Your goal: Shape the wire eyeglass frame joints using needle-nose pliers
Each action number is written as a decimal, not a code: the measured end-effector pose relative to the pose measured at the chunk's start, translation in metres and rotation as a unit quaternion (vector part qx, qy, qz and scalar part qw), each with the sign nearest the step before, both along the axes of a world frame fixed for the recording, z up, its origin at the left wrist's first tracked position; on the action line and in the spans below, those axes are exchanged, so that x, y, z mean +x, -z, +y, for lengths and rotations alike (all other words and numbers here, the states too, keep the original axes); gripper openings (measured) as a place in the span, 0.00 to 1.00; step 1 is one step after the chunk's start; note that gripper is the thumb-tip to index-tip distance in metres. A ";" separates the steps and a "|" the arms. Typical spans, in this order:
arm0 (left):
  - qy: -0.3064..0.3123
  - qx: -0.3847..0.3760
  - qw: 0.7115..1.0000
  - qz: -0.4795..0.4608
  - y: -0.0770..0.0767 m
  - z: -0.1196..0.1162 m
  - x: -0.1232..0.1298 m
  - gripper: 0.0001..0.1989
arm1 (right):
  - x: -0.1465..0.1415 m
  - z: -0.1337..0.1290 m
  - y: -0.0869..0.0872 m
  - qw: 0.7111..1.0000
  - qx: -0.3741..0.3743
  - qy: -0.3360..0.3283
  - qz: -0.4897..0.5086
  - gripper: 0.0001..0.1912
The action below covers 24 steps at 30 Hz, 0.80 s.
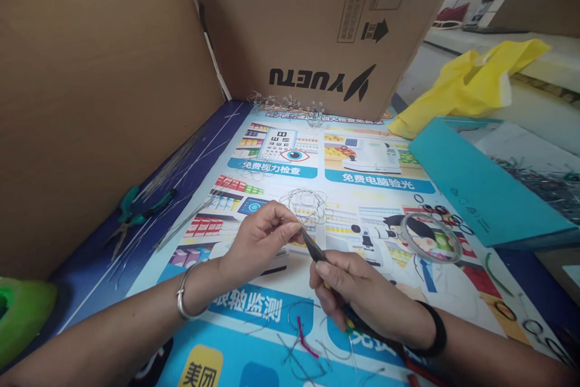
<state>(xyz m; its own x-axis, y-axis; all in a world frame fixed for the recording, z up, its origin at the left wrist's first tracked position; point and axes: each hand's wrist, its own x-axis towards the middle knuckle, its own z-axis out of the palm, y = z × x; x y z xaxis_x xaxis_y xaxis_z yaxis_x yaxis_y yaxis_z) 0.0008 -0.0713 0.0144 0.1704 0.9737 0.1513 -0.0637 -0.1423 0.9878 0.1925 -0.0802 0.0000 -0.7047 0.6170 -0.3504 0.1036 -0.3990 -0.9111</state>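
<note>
A cardboard wall (290, 19) stands beyond both hands, bearing "YUETU" upside down. Under the hands lies a printed sheet (244, 345) with Chinese writing, including 免费视力检查 and 免费电脑验光 beyond them, and 美团 on the near side of the left hand. A blue-green box (480, 188) holding a tangle of wires sits beyond the right hand, to its right, with a yellow bag (471, 85) behind it.

The right hand (357, 284) is closed around the handles of dark pliers (312, 246). Their long axis slants from under the right palm away and leftward, the narrow nose pointing up to the left fingertips. The left hand (263, 236) has its thumb and forefinger pinched together at that tip; whether a wire lies between them cannot be told. Left of this hand rest teal-handled cutters (128, 218), well apart.

A clear hoop (457, 245) lies beyond the right hand, to its right. Thin wire loops (312, 201) spread just past the left fingertips, partly behind them. Black rings (466, 230) lie beyond the hoop; a red strip (301, 335) lies on the near side, left of the right hand.
</note>
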 end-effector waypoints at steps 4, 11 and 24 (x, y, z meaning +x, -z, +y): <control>-0.009 0.021 1.000 0.018 0.004 -0.001 -0.001 0.01 | 0.000 0.000 0.004 0.997 -0.051 0.001 0.060 0.19; -0.046 0.073 0.992 0.094 0.006 -0.001 -0.001 0.04 | -0.001 -0.001 0.005 0.996 -0.051 0.001 0.078 0.17; -0.071 0.128 0.977 0.154 0.006 -0.001 -0.002 0.04 | -0.002 -0.002 0.006 0.997 -0.039 0.018 0.071 0.18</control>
<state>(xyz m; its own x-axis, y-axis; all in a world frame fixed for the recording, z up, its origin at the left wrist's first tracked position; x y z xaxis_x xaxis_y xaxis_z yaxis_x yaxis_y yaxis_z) -0.0013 -0.0723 0.0082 0.1130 0.9275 0.3563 0.2690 -0.3738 0.8877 0.1907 -0.0819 -0.0055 -0.7281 0.6177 -0.2972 -0.0397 -0.4708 -0.8813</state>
